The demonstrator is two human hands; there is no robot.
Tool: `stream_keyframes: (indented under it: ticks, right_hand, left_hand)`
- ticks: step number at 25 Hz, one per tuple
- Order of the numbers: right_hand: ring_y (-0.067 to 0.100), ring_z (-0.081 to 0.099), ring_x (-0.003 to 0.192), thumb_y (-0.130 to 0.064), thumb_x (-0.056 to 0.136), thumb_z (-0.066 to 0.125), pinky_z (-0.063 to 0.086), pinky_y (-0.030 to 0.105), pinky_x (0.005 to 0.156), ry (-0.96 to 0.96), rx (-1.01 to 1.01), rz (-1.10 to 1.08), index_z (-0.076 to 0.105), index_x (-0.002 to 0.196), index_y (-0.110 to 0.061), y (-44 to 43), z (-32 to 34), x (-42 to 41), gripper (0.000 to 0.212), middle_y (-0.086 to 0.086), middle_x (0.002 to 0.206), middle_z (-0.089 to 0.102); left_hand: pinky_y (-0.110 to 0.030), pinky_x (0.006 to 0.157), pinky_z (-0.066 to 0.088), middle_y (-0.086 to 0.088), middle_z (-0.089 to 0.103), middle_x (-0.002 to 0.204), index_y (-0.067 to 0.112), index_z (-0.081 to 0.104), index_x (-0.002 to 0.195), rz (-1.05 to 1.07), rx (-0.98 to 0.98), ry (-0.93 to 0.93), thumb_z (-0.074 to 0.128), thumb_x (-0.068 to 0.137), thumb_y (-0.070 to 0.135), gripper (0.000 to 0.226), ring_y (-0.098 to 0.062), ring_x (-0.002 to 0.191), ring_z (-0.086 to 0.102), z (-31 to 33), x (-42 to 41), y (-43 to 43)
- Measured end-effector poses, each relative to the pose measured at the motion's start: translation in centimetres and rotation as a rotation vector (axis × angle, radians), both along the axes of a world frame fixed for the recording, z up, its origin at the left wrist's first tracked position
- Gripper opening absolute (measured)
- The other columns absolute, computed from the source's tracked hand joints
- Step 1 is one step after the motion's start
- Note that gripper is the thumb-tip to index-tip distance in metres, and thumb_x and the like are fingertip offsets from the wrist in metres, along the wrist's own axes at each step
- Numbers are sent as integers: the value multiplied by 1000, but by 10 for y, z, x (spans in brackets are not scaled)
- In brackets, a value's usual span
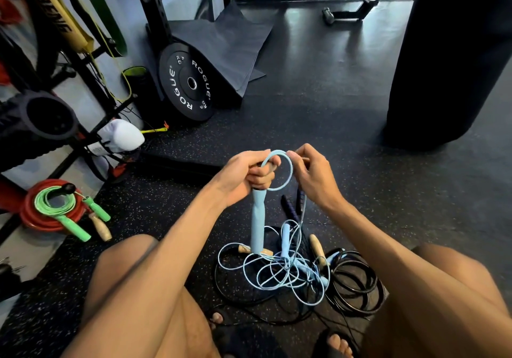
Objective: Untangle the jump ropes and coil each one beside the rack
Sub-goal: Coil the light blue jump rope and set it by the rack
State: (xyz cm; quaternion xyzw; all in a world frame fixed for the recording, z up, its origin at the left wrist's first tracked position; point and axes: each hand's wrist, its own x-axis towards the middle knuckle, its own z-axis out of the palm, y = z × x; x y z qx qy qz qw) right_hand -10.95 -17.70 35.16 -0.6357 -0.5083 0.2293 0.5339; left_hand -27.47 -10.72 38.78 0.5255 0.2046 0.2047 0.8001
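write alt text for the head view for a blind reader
A person's left hand grips a light blue jump rope handle while the right hand pinches a loop of its cord. Below on the gym floor, more blue cord lies tangled with black ropes. At far left, a green rope lies coiled on a red rope.

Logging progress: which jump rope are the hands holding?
The light blue plastic rope: the left hand grips its handle, the right hand pinches its loop. The black rope lies tangled on the floor.
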Motion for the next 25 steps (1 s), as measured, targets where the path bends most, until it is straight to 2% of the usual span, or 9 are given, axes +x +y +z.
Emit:
stream_keyframes:
  ticks: [3,6,9,12,16,19,22,25]
  right_hand:
    - [24,57,46,-29,104,50,46,28,43,133,-175,104,50,91,-5,0,-7,-3,27,9,58,57]
    - [27,71,59,-24,105,46,56,32,53,166,-443,290,48,103,-1,-9,-10,-7,24,18,72,72]
    - [22,70,70,-19,101,56,54,34,64,63,-604,428,54,103,2,-13,-16,-8,21,22,89,75]
    - [21,61,68,-14,95,66,46,30,61,-97,-652,528,66,87,3,-13,-23,-7,19,16,85,77]
    - [12,64,54,-7,94,66,47,19,52,-131,-517,492,61,83,2,-15,-20,-13,15,14,74,75]
    - [3,61,52,-6,98,59,45,14,52,-177,-338,518,63,86,3,-15,-9,-18,15,6,68,70]
    - [2,56,57,-8,101,54,44,16,56,-220,-213,480,67,84,-6,-15,-3,-17,21,-1,67,64]
    - [8,52,58,-8,102,49,44,27,56,-214,-109,405,65,82,-10,-14,-2,-15,26,1,66,59]
  left_hand:
    - [-26,50,16,8,21,54,6,55,95,114,-50,-125,35,106,24,29,-7,46,18,0,-2,5]
    - [-22,51,30,7,33,54,5,53,94,322,-114,-193,31,108,22,31,-7,46,30,2,-4,12]
    - [-27,58,49,-1,54,57,4,54,91,573,-145,-219,30,108,18,33,-14,51,53,2,-4,18]
    - [-31,62,58,-7,67,59,2,54,89,763,-32,-163,27,109,15,36,-19,57,68,-3,-5,26]
    - [-31,61,58,-16,68,67,2,51,91,825,275,7,26,108,12,32,-25,60,71,-13,-4,27]
    - [-31,58,58,-20,68,70,1,51,91,808,458,133,28,107,11,30,-29,60,71,-16,-3,29]
    - [-31,52,56,-17,68,64,-4,53,92,703,572,280,31,105,8,29,-29,55,68,-18,0,27]
    - [-30,50,51,-15,67,61,-3,57,87,540,699,462,35,104,11,31,-24,46,63,-24,5,20]
